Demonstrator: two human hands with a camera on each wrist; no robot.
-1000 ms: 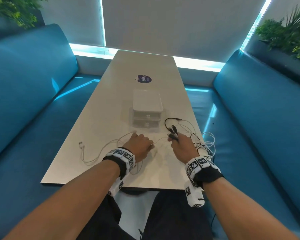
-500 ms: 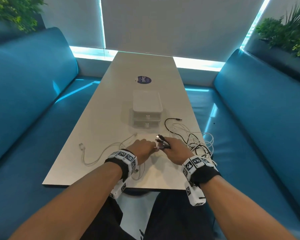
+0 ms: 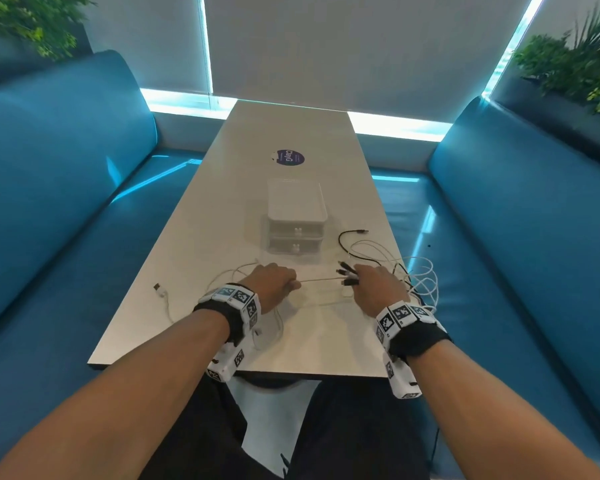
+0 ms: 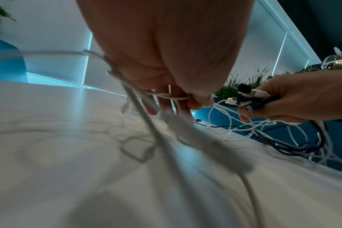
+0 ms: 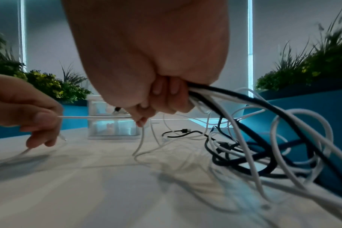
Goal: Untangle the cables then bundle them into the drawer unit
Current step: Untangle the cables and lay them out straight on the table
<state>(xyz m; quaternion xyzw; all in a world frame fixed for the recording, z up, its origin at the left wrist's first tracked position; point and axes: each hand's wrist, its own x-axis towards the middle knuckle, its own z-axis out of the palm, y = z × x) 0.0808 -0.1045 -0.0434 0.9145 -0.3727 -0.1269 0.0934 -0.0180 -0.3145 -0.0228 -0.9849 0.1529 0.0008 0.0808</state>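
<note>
The right hand (image 3: pixel 378 289) was closed around a bundle of cable ends (image 3: pixel 347 274), black and white plugs poking out past its fingertips toward the drawer unit (image 3: pixel 296 216), which stood closed on the white table (image 3: pixel 222 188) just beyond both hands. From the back of that fist the rest of the cables (image 3: pixel 418 275) trailed off in a loose tangle of white loops and dark cord, lying at the table's right edge and partly hanging over it toward the blue bench (image 3: pixel 520 258). One black cable (image 3: pixel 347 237) curved away from the tangle, its plug resting on the table to the right of the drawer unit. The left hand (image 3: pixel 272 284) had its fingers curled, pinching a white cable (image 3: pixel 321 279) between thumb and fingertips; that cable ran taut and nearly level across the gap to the right hand. In the left wrist view, further white strands passed under the left hand's fingers (image 4: pixel 197 101) and drooped to the table, blurred. Behind the left hand the white cable wound leftward in slack curves, ending in a plug (image 3: pixel 157 287) lying flat on the table, well apart from both hands.
</note>
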